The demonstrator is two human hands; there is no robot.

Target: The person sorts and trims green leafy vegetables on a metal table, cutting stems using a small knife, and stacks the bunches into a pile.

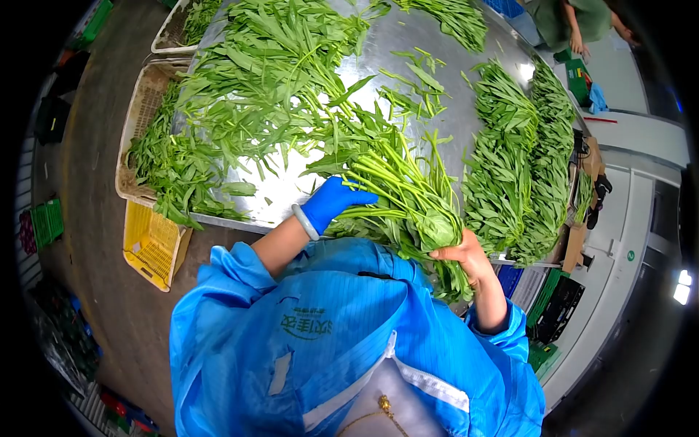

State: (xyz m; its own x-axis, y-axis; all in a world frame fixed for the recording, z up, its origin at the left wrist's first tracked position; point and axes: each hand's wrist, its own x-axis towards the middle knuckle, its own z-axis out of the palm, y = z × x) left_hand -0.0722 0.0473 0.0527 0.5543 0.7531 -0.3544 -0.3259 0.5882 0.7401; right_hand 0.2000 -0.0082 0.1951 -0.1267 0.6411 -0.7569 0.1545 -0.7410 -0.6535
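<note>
In front of my body I hold a bunch of long-stemmed leafy greens, which look like water spinach [397, 186], above the near edge of the metal table [455, 138]. My left hand [331, 206], in a blue glove, is closed at the stems on the bunch's left side; some fingers are hidden. On the other side, my bare right hand [466, 256] wraps around the leafy part, thumb on top. Leaves hang below it. A large loose heap of greens [255, 95] spreads across the table's left half, and cut stems [419, 84] lie scattered in the middle.
Neat bunches of greens [513, 167] line the table's right side. A dirty plastic crate [138, 124] stands at the left edge, with a yellow crate [151, 244] below it. Another person's hand [577, 42] shows at top right, near a green basket [579, 80].
</note>
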